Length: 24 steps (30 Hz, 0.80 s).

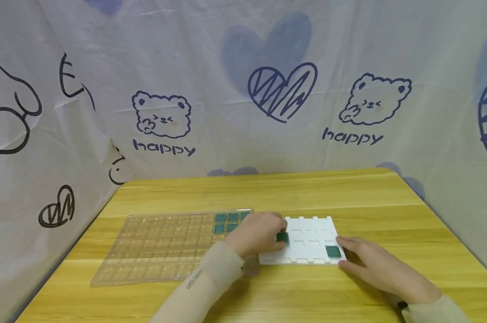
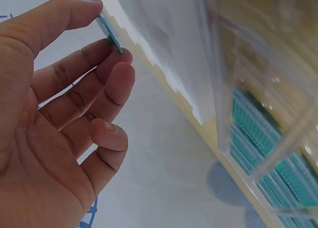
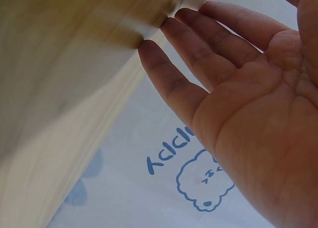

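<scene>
In the head view my left hand [image 1: 257, 234] pinches a small square green chip [image 1: 282, 238] over the left part of a white slotted tray [image 1: 306, 225]. The left wrist view shows that chip [image 2: 111, 36] edge-on between thumb and fingertips, the other fingers loosely bent. Another green chip [image 1: 333, 251] lies in the tray's near right corner. At the tray's right edge, my right hand [image 1: 378, 265] rests with thumb and fingers extended along the side. The right wrist view shows its fingers [image 3: 171, 81] nearly straight, tips against the table.
A clear plastic tray [image 1: 158, 246] with many pockets lies to the left, next to the white tray. Several green chips [image 1: 232, 217] sit in its far right pockets, partly behind my left hand. A printed cloth [image 1: 223, 134] hangs behind the wooden table [image 1: 308, 190].
</scene>
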Tool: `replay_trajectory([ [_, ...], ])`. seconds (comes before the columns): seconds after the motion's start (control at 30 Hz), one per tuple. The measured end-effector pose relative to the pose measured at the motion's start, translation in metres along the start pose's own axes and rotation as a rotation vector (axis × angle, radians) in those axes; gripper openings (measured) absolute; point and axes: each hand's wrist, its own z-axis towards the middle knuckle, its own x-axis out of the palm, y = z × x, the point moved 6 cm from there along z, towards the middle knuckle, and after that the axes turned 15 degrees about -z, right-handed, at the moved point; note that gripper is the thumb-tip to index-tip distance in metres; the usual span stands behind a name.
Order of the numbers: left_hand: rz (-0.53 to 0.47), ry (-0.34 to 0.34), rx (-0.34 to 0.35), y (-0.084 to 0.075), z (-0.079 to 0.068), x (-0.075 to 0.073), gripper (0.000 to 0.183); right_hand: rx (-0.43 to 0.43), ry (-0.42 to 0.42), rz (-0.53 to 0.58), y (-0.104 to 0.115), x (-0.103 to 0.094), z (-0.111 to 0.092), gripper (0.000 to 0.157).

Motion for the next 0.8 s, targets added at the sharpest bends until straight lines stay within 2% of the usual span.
replay_trajectory([
  [0.4,0.006,-0.011,-0.027,0.015,-0.010,-0.009,0.019,-0.007,0.003,0.004,0.000,-0.001,0.001,0.062],
  [0.8,-0.017,-0.014,-0.077,0.035,-0.020,-0.010,0.017,-0.015,-0.014,-0.001,0.000,0.000,-0.001,0.061],
])
